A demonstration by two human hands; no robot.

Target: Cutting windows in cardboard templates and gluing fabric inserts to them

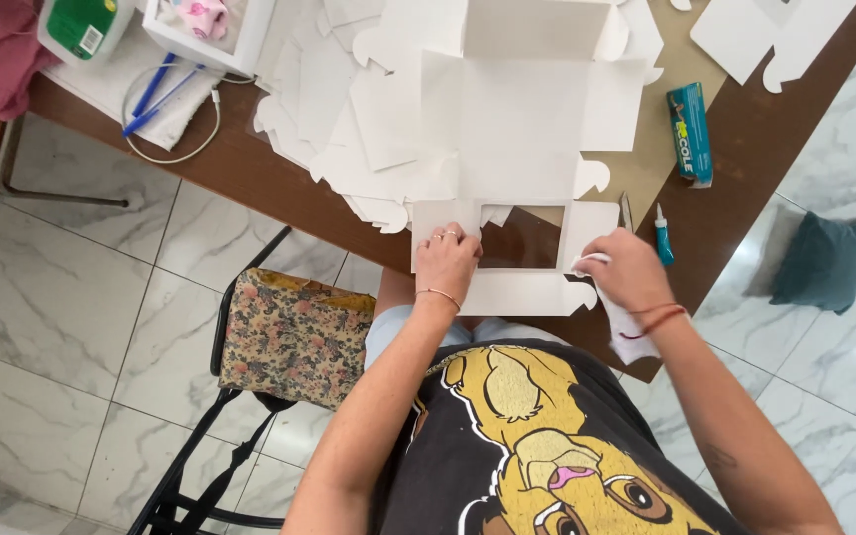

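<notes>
Both hands work at the bench (745,139) edge: my left hand (445,260) presses flat, fingers spread, on the unfolded white box blank (507,129), while my right hand (623,267) is closed on a white cloth (629,332) beside its window cutout (522,238), the blank as yet unfolded, glue tube (663,236) nearby.

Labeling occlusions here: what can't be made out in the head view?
- Right hand: palm and fingertips face away, so its grip on the white cloth is hidden.
- Box blank: the left hand covers part of the window flap.
- Glue tube: too small for nozzle detail.
- Tub: cut off by the top edge.
</notes>
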